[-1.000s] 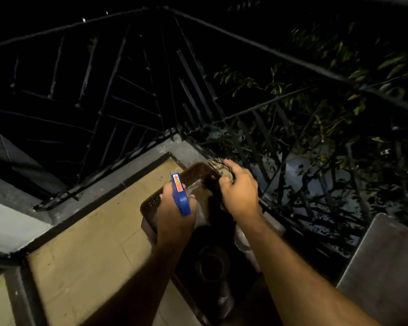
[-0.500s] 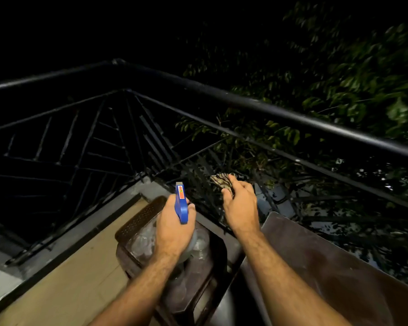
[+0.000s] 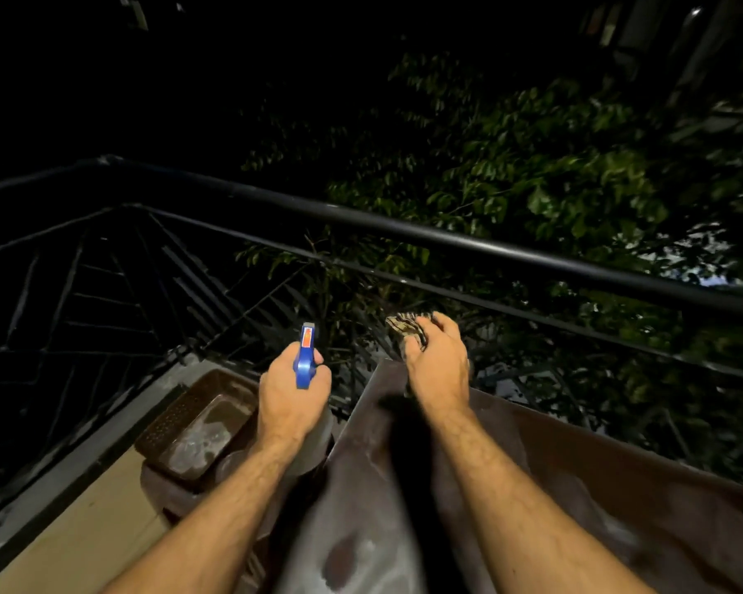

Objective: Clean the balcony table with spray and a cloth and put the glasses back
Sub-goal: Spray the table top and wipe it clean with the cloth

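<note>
Gripping spray bottle in left hand, cloth in right hand, above table

Brown table smudged; brown tray on stool beside it.

Your table top lies bare to the right of your right hand — room to sweep there. Its far edge sits near the black railing, which blocks reach beyond. To the left, the brown tray stands just beside the table — a tight gap under your left hand.
</note>
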